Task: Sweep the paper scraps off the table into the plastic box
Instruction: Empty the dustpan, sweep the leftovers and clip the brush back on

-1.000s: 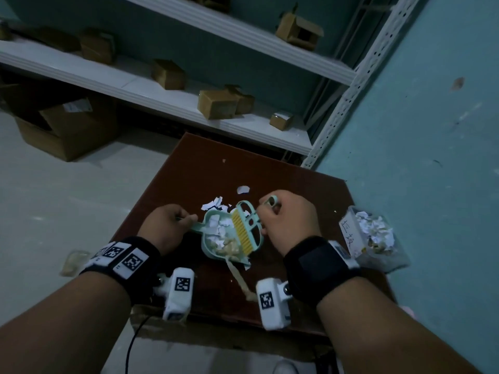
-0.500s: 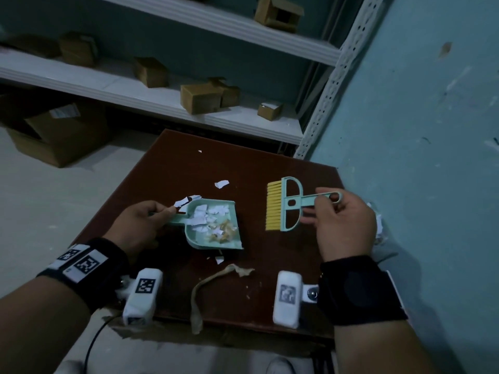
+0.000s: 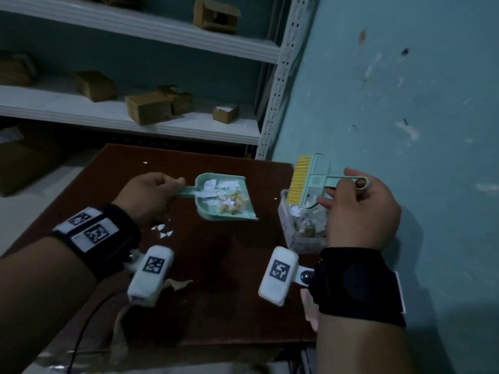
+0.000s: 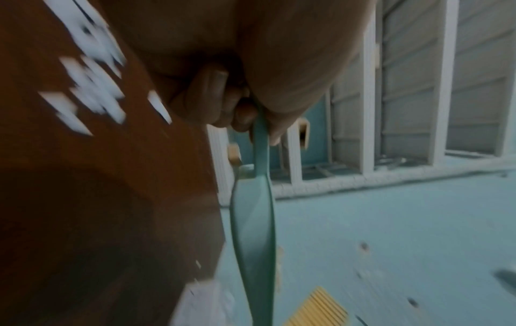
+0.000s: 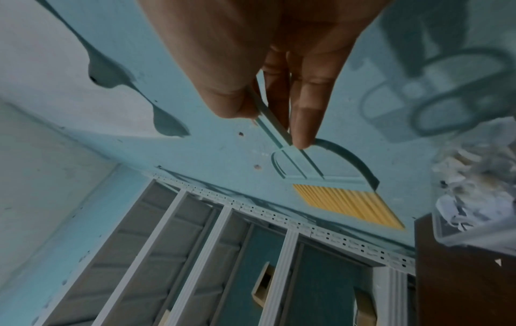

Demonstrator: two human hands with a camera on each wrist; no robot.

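My left hand (image 3: 151,193) grips the handle of a mint-green dustpan (image 3: 224,197) (image 4: 254,231), held above the brown table (image 3: 216,279) and loaded with white and tan paper scraps (image 3: 216,190). My right hand (image 3: 356,211) (image 5: 273,92) pinches the handle of a small green brush (image 3: 310,182) (image 5: 315,172) with yellow bristles, raised over the clear plastic box (image 3: 302,225) (image 5: 474,207) at the table's right edge. The box holds crumpled paper. A few white scraps (image 3: 162,230) lie on the table below my left hand.
A long tan paper strip (image 3: 121,327) hangs over the table's near edge. A turquoise wall (image 3: 405,103) stands close on the right. White shelves (image 3: 135,117) with small cardboard boxes run behind the table.
The brush left the dustpan and moved right, up over the plastic box. The dustpan rose off the table and shifted right toward the box with its scraps.
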